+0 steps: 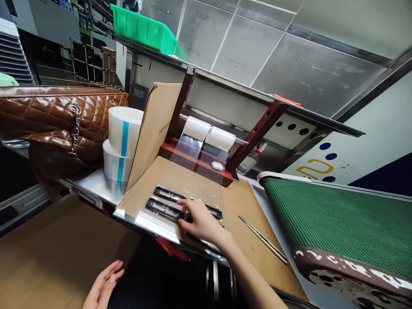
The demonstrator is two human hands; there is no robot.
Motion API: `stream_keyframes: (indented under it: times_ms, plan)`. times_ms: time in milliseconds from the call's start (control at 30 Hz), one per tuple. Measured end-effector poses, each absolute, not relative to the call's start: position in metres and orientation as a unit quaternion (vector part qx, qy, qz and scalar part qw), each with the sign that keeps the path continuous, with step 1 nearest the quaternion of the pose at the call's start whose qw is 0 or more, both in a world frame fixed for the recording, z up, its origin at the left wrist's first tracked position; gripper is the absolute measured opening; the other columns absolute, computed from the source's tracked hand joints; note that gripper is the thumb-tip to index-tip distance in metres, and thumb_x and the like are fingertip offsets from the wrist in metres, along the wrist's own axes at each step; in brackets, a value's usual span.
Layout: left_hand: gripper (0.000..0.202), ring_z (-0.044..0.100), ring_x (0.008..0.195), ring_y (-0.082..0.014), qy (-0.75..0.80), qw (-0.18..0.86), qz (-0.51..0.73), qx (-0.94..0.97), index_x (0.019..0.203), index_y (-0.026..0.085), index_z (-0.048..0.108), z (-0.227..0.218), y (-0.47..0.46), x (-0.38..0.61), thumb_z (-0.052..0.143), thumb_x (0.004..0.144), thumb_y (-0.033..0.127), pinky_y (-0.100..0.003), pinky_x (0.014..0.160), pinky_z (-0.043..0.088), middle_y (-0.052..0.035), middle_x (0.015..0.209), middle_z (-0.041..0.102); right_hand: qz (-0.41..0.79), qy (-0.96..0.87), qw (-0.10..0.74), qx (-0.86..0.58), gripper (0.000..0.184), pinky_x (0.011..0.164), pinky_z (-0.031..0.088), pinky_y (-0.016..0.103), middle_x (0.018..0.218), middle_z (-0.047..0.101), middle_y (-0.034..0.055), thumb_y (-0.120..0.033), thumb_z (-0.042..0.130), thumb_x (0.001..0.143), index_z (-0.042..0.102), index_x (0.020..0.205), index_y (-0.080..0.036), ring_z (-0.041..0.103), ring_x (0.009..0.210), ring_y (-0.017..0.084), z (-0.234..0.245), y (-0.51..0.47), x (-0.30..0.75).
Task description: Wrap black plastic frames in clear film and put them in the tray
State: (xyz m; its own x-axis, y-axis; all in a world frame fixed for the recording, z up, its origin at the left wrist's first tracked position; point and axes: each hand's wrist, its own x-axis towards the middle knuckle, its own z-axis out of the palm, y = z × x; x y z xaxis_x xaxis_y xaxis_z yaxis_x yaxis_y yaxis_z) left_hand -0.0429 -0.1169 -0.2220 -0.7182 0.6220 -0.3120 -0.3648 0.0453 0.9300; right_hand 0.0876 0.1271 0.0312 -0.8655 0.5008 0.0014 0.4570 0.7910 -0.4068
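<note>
On clear film over the cardboard-covered bench lie long black slotted plastic parts, side by side. My right hand [201,219] reaches over them from the right, thumb and fingers curled around the inner end of the nearer black part [165,209]. The farther black part [167,194] runs behind my fingers and shows again beyond my knuckles. Another dark piece lies partly hidden under my palm. My left hand [104,285] hangs in the lower left, away from the bench, its fingers stretched out and holding nothing.
Two film rolls [193,128] hang on a rod behind the parts. Wide tape rolls [124,133] are stacked left of an upright cardboard sheet [154,133]. A metal tweezer-like tool [262,238] lies at right, beside a green conveyor belt [341,223]. Below left is a large cardboard surface [58,249].
</note>
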Motion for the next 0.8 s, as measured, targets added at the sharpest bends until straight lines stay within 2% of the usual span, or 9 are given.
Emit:
stream_keyframes:
  times_ms: [100,133,200,267,300,500,633,733,800]
  plan:
    - [0.048,0.064,0.106,-0.0355,0.578,0.383,0.715,0.09,0.109,0.025,0.062,-0.182,-0.091,-0.022,0.064,0.074,0.059,-0.062,0.111,0.029,-0.0107,0.105,0.073,0.233,-0.936,0.052,-0.257,0.039,0.088,0.041,0.039,0.089,0.063,0.0029,-0.021,0.065,0.075,0.056,0.113,-0.02,0.052,0.091,0.022,0.038,0.119,0.089]
    - [0.047,0.066,0.103,-0.033,0.557,0.395,0.726,0.085,0.105,0.024,0.065,-0.17,-0.084,-0.015,0.065,0.073,0.059,-0.056,0.109,0.035,-0.0093,0.1,0.075,0.25,-0.931,0.053,-0.261,0.038,0.087,0.041,0.039,0.089,0.063,0.0026,-0.023,0.065,0.075,0.056,0.112,-0.02,0.051,0.092,0.022,0.039,0.115,0.089]
    - [0.042,0.069,0.096,-0.0258,0.511,0.422,0.746,0.07,0.098,0.025,0.07,-0.148,-0.07,-0.005,0.07,0.07,0.057,-0.035,0.096,0.051,-0.0063,0.095,0.077,0.281,-0.918,0.062,-0.273,0.036,0.085,0.041,0.038,0.087,0.063,0.0027,-0.023,0.063,0.075,0.055,0.11,-0.02,0.05,0.094,0.023,0.041,0.104,0.091]
    - [0.039,0.07,0.092,-0.0195,0.462,0.45,0.763,0.049,0.095,0.025,0.073,-0.13,-0.059,0.002,0.073,0.068,0.054,-0.021,0.084,0.054,-0.0033,0.092,0.078,0.298,-0.908,0.078,-0.284,0.034,0.084,0.04,0.037,0.086,0.062,0.003,-0.021,0.061,0.075,0.055,0.109,-0.019,0.05,0.095,0.023,0.04,0.092,0.094]
    - [0.038,0.07,0.091,-0.018,0.439,0.464,0.768,0.037,0.095,0.026,0.073,-0.124,-0.054,0.004,0.075,0.068,0.053,-0.018,0.083,0.054,-0.0027,0.092,0.078,0.304,-0.903,0.086,-0.29,0.034,0.083,0.04,0.037,0.085,0.062,0.0032,-0.02,0.061,0.075,0.055,0.108,-0.019,0.05,0.095,0.023,0.039,0.085,0.097]
    - [0.038,0.07,0.092,-0.0161,0.353,0.518,0.778,-0.047,0.094,0.028,0.074,-0.111,-0.051,0.008,0.083,0.061,0.044,-0.018,0.084,0.055,-0.0013,0.098,0.078,0.303,-0.904,0.115,-0.28,0.035,0.073,0.041,0.034,0.081,0.059,0.0033,-0.013,0.063,0.064,0.056,0.098,-0.018,0.05,0.08,0.021,0.0,0.034,0.12]
    - [0.047,0.068,0.1,-0.0182,0.327,0.528,0.78,-0.08,0.107,0.028,0.069,-0.106,-0.064,0.008,0.08,0.065,0.046,-0.023,0.085,0.057,-0.0024,0.114,0.073,0.243,-0.902,0.23,-0.274,0.042,0.064,0.036,0.031,0.069,0.055,-0.0009,-0.015,0.07,0.049,0.054,0.087,-0.021,0.045,0.066,0.018,-0.057,0.005,0.134]
    - [0.051,0.069,0.097,-0.0212,0.318,0.522,0.786,-0.093,0.11,0.033,0.067,-0.104,-0.071,0.008,0.081,0.063,0.047,-0.028,0.08,0.06,-0.0005,0.114,0.073,0.223,-0.892,0.278,-0.279,0.037,0.063,0.032,0.031,0.065,0.052,-0.0024,-0.021,0.069,0.051,0.052,0.084,-0.023,0.043,0.063,0.018,-0.085,-0.006,0.138]
    - [0.047,0.07,0.095,-0.0203,0.315,0.511,0.793,-0.099,0.106,0.036,0.068,-0.105,-0.073,0.007,0.081,0.062,0.046,-0.026,0.076,0.06,0.0018,0.112,0.074,0.208,-0.888,0.308,-0.272,0.033,0.064,0.03,0.031,0.065,0.052,-0.0027,-0.02,0.062,0.052,0.05,0.082,-0.023,0.043,0.062,0.017,-0.092,-0.008,0.137]
